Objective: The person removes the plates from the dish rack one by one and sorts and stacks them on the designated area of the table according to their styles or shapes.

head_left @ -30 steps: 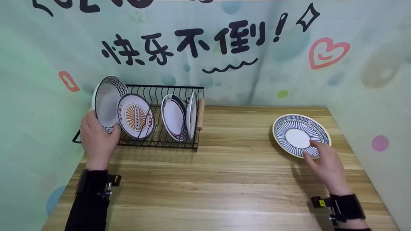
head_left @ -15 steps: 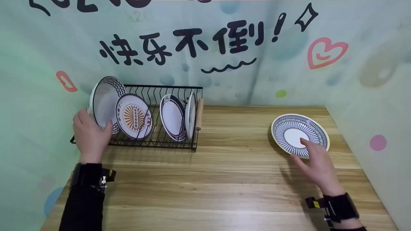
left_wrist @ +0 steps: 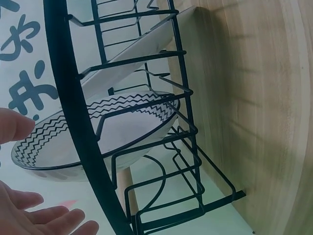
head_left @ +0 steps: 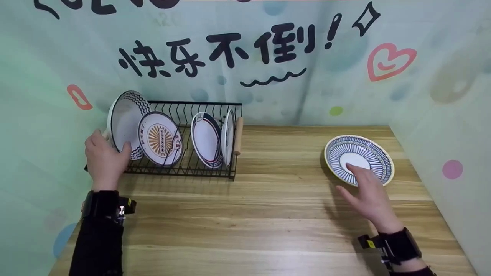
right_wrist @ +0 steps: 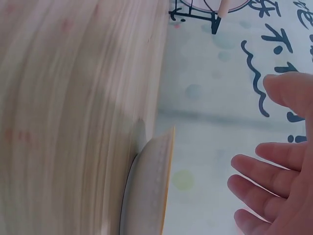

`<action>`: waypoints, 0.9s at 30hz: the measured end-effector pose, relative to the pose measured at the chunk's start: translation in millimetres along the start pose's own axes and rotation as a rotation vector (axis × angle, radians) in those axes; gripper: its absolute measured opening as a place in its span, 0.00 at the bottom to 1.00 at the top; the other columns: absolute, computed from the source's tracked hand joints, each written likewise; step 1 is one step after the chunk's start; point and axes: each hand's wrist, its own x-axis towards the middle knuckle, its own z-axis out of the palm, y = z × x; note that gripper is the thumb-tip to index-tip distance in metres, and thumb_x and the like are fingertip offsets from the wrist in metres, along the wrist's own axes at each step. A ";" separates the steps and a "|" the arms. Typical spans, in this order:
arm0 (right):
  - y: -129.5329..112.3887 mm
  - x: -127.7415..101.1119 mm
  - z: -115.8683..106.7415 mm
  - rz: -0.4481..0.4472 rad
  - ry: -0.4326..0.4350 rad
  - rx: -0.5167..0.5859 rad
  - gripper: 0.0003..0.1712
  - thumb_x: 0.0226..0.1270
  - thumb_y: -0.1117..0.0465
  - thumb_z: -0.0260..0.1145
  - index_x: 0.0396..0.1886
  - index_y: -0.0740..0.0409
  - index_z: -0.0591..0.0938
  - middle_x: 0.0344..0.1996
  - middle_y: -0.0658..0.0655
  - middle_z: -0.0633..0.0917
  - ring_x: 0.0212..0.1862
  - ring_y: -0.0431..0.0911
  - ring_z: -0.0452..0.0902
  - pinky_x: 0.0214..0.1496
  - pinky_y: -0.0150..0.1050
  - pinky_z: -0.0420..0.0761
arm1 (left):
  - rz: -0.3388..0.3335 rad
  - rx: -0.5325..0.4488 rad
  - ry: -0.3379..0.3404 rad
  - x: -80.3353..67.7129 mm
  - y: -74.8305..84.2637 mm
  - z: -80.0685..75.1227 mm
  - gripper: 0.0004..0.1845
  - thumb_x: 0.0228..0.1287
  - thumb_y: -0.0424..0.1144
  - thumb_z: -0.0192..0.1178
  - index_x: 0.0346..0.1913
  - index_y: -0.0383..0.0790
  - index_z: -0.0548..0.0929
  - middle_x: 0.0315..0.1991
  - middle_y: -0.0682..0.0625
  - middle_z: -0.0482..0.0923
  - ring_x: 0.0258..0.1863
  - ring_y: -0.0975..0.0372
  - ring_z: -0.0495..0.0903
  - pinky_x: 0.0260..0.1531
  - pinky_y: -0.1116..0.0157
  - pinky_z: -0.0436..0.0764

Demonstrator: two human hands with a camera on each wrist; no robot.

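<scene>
A deep white bowl [head_left: 127, 124] with black zigzag bands leans at the left end of a black wire dish rack [head_left: 195, 103]. My left hand [head_left: 105, 163] is beside the bowl's lower left in the head view. In the left wrist view its thumb and straight fingers [left_wrist: 54, 215] stand spread, apart from the bowl [left_wrist: 117, 129]. On the right lies a blue-striped plate [head_left: 336, 153] with a yellowish rim. Above the near part of that plate hovers my right hand [head_left: 372, 195], holding nothing. The right wrist view shows its spread fingers [right_wrist: 266, 169] clear of the plate [right_wrist: 154, 181].
Beside the bowl, a plate with an orange sunburst [head_left: 158, 138] leans in the rack. Farther right stand a dark-rimmed plate [head_left: 206, 142] and one seen nearly edge-on [head_left: 228, 138]. A wooden handle [head_left: 239, 136] is on the rack's right end. Printed cloth [head_left: 268, 103] backs the wooden table [head_left: 245, 222].
My left hand has drawn slightly left and toward me, its thumb moving off the bowl. My right hand has shifted left over the striped plate. The dishes have stayed put.
</scene>
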 end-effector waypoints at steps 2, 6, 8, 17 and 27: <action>-2.2 1.1 1.3 -0.014 0.005 0.002 0.37 0.53 0.64 0.76 0.61 0.73 0.73 0.54 0.71 0.79 0.56 0.64 0.72 0.60 0.58 0.69 | -0.012 0.003 -0.016 1.9 -0.9 0.4 0.41 0.65 0.44 0.58 0.70 0.20 0.54 0.63 0.22 0.59 0.62 0.32 0.64 0.55 0.34 0.68; -6.7 2.6 3.5 -0.031 0.007 0.009 0.38 0.53 0.63 0.76 0.62 0.72 0.73 0.55 0.70 0.78 0.57 0.64 0.72 0.61 0.58 0.69 | -0.037 0.013 -0.051 5.7 -3.5 2.4 0.40 0.65 0.45 0.57 0.69 0.19 0.55 0.60 0.21 0.62 0.59 0.31 0.66 0.53 0.33 0.68; -9.0 3.7 4.2 -0.042 0.008 0.015 0.38 0.53 0.63 0.77 0.63 0.72 0.72 0.55 0.70 0.78 0.57 0.64 0.72 0.61 0.57 0.69 | -0.044 0.015 -0.065 7.2 -4.8 3.4 0.39 0.65 0.44 0.57 0.68 0.19 0.56 0.59 0.21 0.64 0.58 0.31 0.67 0.52 0.33 0.68; -16.8 10.7 11.4 -0.081 0.008 0.038 0.39 0.54 0.61 0.76 0.63 0.72 0.73 0.55 0.70 0.79 0.56 0.64 0.73 0.62 0.57 0.69 | -0.070 0.007 -0.125 14.1 -8.0 4.1 0.34 0.66 0.45 0.55 0.64 0.20 0.61 0.55 0.22 0.71 0.52 0.32 0.73 0.45 0.34 0.73; -24.2 19.7 23.1 -0.104 0.008 0.064 0.40 0.53 0.61 0.77 0.63 0.72 0.72 0.55 0.69 0.79 0.56 0.63 0.73 0.63 0.56 0.69 | -0.109 -0.008 -0.150 18.5 -8.8 9.9 0.32 0.67 0.41 0.52 0.65 0.18 0.61 0.55 0.21 0.71 0.53 0.32 0.73 0.50 0.35 0.73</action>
